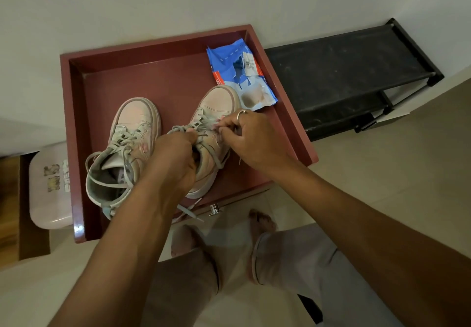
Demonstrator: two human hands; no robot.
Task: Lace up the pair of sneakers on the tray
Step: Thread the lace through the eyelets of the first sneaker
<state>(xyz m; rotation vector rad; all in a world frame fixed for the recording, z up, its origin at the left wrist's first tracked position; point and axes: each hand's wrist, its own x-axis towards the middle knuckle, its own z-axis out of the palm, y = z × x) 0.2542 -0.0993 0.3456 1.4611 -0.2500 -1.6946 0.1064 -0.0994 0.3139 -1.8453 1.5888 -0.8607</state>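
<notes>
Two pale pink sneakers with grey laces stand toes away from me in a dark red tray. The left sneaker has laces crossed over its tongue, with loose ends looping over its open collar. My left hand grips the collar of the right sneaker and pinches a lace at its eyelets. My right hand, with a ring on one finger, pinches the grey lace over the same shoe's tongue. One lace end trails over the tray's near edge.
A torn blue packet lies in the tray's far right corner. A black shoe rack stands to the right against the wall. A pink lidded box sits left of the tray. My bare feet are on the tiled floor below.
</notes>
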